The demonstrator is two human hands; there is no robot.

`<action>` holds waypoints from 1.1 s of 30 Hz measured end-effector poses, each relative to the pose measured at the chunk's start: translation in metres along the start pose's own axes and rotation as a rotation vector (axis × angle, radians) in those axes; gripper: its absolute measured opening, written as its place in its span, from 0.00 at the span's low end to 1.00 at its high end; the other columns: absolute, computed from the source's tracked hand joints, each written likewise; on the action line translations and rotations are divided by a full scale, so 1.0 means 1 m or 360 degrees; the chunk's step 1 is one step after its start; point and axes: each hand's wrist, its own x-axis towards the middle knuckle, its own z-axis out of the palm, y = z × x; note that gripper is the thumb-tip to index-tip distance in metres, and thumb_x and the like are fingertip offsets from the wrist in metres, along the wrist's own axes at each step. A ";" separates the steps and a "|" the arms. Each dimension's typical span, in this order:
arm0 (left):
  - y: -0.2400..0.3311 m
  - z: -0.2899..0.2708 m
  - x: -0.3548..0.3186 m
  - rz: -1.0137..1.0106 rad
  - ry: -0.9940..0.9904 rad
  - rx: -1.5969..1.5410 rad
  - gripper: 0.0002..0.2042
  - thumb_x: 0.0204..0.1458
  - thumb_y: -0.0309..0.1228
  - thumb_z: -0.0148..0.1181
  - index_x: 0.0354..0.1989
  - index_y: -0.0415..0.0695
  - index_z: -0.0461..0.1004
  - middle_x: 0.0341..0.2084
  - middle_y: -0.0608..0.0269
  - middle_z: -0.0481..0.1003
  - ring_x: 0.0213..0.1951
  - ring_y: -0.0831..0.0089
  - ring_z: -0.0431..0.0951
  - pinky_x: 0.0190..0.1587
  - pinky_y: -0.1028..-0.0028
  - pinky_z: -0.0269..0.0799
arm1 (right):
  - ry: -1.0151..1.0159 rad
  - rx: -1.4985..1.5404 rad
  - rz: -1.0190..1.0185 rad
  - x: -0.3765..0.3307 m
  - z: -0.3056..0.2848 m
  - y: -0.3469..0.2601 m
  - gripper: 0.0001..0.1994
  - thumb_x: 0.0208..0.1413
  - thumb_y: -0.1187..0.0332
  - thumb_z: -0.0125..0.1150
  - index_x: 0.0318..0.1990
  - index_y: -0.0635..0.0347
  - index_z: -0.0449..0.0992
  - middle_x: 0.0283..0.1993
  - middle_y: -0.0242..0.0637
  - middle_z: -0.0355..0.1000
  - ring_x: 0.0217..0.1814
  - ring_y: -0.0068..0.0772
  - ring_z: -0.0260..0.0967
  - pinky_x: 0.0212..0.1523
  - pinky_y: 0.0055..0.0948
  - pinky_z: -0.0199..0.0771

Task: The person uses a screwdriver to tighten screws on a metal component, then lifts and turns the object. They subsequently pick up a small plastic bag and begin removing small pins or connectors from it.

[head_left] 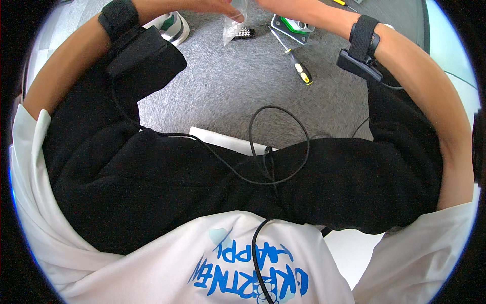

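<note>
At the top edge, my left hand [220,6] is partly cut off, with its fingers closed on a clear plastic bag [234,25]. The bag hangs down beside a small black piece with a row of silver bits [245,33] on the grey floor. Close by on the right, only the back part of my right hand [276,5] shows; its fingers are out of the picture. Below my right forearm sits a green and black device with a metal-looking plate [292,30]. A screwdriver [300,69] with a black and yellow handle lies with its tip near that device.
A white and green shoe [174,28] stands by my left forearm. Both wrists wear black straps with boxes [360,63]. A looped black cable [307,131] runs over my dark trousers. Another yellow-handled tool [340,2] shows at the top right. A white strip [217,139] lies before my lap.
</note>
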 end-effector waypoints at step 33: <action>-0.029 0.002 -0.021 0.0082 -0.0030 -0.0226 0.27 0.55 0.50 0.67 0.30 0.30 0.79 0.21 0.41 0.74 0.23 0.55 0.72 0.30 0.57 0.67 | -0.0885 -0.0912 0.0103 -0.012 0.072 0.048 0.09 0.55 0.67 0.59 0.35 0.64 0.81 0.33 0.57 0.79 0.37 0.62 0.79 0.38 0.54 0.77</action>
